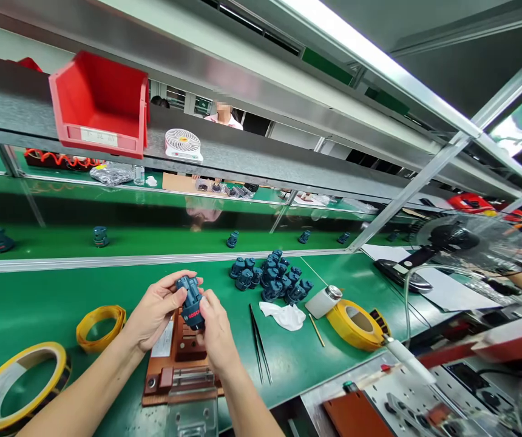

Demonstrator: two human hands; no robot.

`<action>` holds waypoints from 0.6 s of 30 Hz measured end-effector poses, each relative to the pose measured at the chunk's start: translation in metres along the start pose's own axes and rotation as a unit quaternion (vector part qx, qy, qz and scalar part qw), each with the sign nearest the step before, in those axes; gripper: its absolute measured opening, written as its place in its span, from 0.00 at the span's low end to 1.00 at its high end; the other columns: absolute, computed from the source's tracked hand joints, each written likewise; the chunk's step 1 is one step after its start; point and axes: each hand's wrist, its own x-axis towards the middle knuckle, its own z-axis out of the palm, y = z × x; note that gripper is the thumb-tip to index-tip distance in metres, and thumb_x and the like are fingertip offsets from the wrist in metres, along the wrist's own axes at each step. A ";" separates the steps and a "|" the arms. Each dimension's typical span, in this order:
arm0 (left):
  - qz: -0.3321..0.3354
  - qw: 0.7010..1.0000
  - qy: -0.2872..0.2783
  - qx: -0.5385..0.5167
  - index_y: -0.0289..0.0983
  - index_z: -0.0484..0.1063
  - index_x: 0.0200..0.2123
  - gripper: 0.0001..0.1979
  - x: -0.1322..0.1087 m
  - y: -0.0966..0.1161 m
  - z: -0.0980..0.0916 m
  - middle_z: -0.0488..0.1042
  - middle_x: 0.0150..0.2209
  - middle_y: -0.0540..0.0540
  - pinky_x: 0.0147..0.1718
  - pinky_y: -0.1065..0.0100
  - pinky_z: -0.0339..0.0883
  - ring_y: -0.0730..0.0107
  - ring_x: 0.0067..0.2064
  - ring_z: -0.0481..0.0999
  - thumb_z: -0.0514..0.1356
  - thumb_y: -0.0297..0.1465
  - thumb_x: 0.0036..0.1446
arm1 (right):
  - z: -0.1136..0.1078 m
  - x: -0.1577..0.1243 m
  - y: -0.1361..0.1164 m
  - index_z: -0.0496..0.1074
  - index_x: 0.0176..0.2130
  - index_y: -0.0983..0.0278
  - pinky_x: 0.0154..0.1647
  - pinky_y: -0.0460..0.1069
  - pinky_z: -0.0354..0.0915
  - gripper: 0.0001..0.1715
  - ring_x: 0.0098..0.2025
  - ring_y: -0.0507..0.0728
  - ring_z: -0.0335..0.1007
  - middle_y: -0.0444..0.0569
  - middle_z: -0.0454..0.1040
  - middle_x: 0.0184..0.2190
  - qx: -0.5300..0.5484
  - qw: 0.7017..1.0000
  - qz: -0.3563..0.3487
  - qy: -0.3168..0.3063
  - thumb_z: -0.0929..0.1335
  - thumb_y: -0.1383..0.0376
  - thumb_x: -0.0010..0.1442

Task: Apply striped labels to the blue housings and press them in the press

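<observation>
Between my two hands is a dark blue battery pack [192, 303] with red BOSCH lettering, tilted slightly. My left hand [158, 306] grips its upper left side, the thumb lying on the front. My right hand [215, 328] has its fingers closed around the lower right side. Beneath them sits a brown fixture [190, 343] with a clear plastic part at its front, partly covered by my hands. Right of the hands lie black tweezers [258, 346] and a crumpled white cloth [284, 315]. A cluster of similar battery packs [270, 276] stands farther back on the green bench.
Yellow tape rolls lie at left [19, 388] and right [356, 325]. A white bottle [325, 301] with a metal top tilts beside the cloth. Single packs sit on the green strip behind. Above, a shelf holds a red bin [101, 103] and small fan [183, 144]. A person is beyond.
</observation>
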 end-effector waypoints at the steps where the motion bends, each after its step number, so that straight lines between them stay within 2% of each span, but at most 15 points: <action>1: 0.001 1.000 0.000 0.001 0.39 0.78 0.48 0.22 0.000 0.001 -0.001 0.81 0.46 0.41 0.46 0.67 0.74 0.64 0.43 0.80 0.74 0.36 0.50 | 0.003 0.000 -0.001 0.63 0.37 0.61 0.19 0.44 0.49 0.25 0.23 0.49 0.50 0.41 0.60 0.28 0.012 1.000 0.008 0.010 0.63 0.42 0.67; 4: 0.012 1.000 0.003 0.017 0.40 0.78 0.48 0.21 0.002 -0.001 -0.004 0.80 0.45 0.42 0.46 0.67 0.74 0.65 0.43 0.79 0.73 0.36 0.51 | 0.009 -0.001 -0.004 0.62 0.35 0.61 0.16 0.43 0.43 0.29 0.20 0.48 0.47 0.39 0.56 0.25 0.039 0.998 0.041 0.030 0.65 0.38 0.63; 6: 0.038 0.998 0.012 0.046 0.40 0.77 0.46 0.19 0.004 -0.004 -0.005 0.79 0.42 0.44 0.42 0.69 0.73 0.67 0.41 0.77 0.72 0.38 0.51 | 0.012 -0.001 -0.003 0.62 0.37 0.60 0.16 0.42 0.39 0.35 0.20 0.47 0.48 0.39 0.57 0.24 0.083 0.990 0.109 0.031 0.67 0.33 0.56; 8: 0.077 0.992 0.027 0.096 0.39 0.77 0.43 0.18 0.006 -0.008 -0.004 0.77 0.37 0.47 0.36 0.73 0.70 0.70 0.36 0.74 0.71 0.41 0.52 | 0.015 -0.001 -0.001 0.61 0.39 0.60 0.16 0.41 0.35 0.42 0.18 0.46 0.45 0.38 0.60 0.22 0.145 0.970 0.194 0.012 0.68 0.28 0.49; 10: 0.106 0.983 0.046 0.142 0.39 0.75 0.38 0.17 0.008 -0.012 -0.003 0.73 0.31 0.51 0.31 0.74 0.67 0.72 0.31 0.69 0.68 0.45 0.53 | 0.018 -0.003 0.002 0.61 0.41 0.61 0.16 0.40 0.35 0.45 0.17 0.45 0.40 0.38 0.62 0.20 0.188 0.950 0.245 -0.033 0.68 0.27 0.47; 13: 0.115 0.972 0.078 0.187 0.39 0.70 0.30 0.16 0.007 -0.014 0.000 0.67 0.27 0.53 0.30 0.75 0.63 0.73 0.29 0.64 0.64 0.45 0.56 | 0.019 -0.010 0.007 0.62 0.42 0.62 0.16 0.40 0.38 0.44 0.17 0.45 0.41 0.40 0.64 0.20 0.162 0.959 0.226 -0.062 0.65 0.27 0.52; 16: 0.115 0.960 0.112 0.228 0.38 0.67 0.28 0.15 0.004 -0.013 0.001 0.64 0.26 0.54 0.29 0.74 0.59 0.73 0.28 0.61 0.63 0.42 0.58 | 0.015 -0.016 0.012 0.63 0.44 0.61 0.17 0.42 0.46 0.39 0.20 0.48 0.50 0.41 0.63 0.23 0.031 0.987 0.152 -0.047 0.60 0.30 0.60; 18: 0.119 0.950 0.134 0.257 0.38 0.67 0.27 0.15 0.002 -0.012 0.002 0.62 0.26 0.55 0.29 0.73 0.57 0.73 0.28 0.60 0.63 0.42 0.58 | 0.012 -0.018 0.014 0.65 0.46 0.61 0.19 0.45 0.53 0.35 0.22 0.52 0.57 0.43 0.63 0.26 -0.079 0.992 0.086 -0.053 0.57 0.34 0.66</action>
